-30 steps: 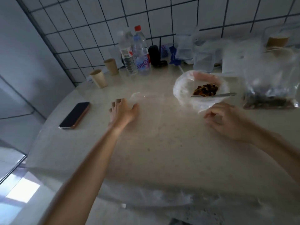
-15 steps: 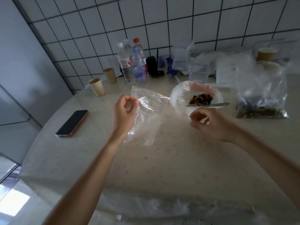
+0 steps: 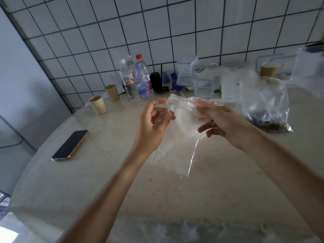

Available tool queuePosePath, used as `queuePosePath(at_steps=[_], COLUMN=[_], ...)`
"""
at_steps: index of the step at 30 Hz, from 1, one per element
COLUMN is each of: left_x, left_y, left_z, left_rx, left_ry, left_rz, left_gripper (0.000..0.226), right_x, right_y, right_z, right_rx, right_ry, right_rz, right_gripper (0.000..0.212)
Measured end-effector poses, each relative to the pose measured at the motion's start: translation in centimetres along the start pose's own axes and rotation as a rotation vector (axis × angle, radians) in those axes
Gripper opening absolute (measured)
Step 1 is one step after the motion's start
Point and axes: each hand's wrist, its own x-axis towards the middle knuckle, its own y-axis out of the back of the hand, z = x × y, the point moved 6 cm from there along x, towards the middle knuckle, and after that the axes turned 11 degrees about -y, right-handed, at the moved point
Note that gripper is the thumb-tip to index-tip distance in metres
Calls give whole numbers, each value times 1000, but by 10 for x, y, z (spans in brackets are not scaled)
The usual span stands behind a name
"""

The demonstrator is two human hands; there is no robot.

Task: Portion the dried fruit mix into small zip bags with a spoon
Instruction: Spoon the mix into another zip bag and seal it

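Both hands pinch the empty zip bag mouth: left hand at nine o'clock, right hand at three. Best peel the lips apart evenly.

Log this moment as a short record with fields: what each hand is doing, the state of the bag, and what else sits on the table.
left hand: raised above the table, fingertips pinching the zip bag's left top corner
right hand: holding the bag's top edge on the right
zip bag: clear, looks empty, hanging between both hands
larger bag: right side, dark fruit mix at its bottom
phone: lying flat, left side
paper cups: two, far left, upright
bottles: standing by the tiled wall
spoon: not visible
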Motion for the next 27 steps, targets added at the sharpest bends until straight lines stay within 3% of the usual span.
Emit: queuePosePath(at_steps=[3,6,13,16,18,20,22,27], left_x=[-1,-4,10,10,7,6,1,-14], left_y=[-18,-39,-41,-32,-23,-17,-18,-30], left_z=[12,23,19,14,10,3,-5,-11], left_rx=[209,354,303,404,479,384,182,-369], left_ry=[-42,2,59,-12,-27,70,242,598], left_rz=[-156,-219,20,5,42,58,55,83], left_gripper=[53,68,13,6,15,22,24,27], right_x=[-8,-20,-47,-49,-48,-45,-42,-35], right_y=[5,11,28,40,48,55,59,52], right_z=[-5,-12,-28,-26,-24,-20,-15,-1], right_rx=[-82,-252,-377,-388,-383,-406,-392,-62], right_ry=[89,231,475,464,443,429,399,229], right_rz=[65,270,408,415,471,553,591,381], right_gripper=[45,13,11,26,26,16,23,20])
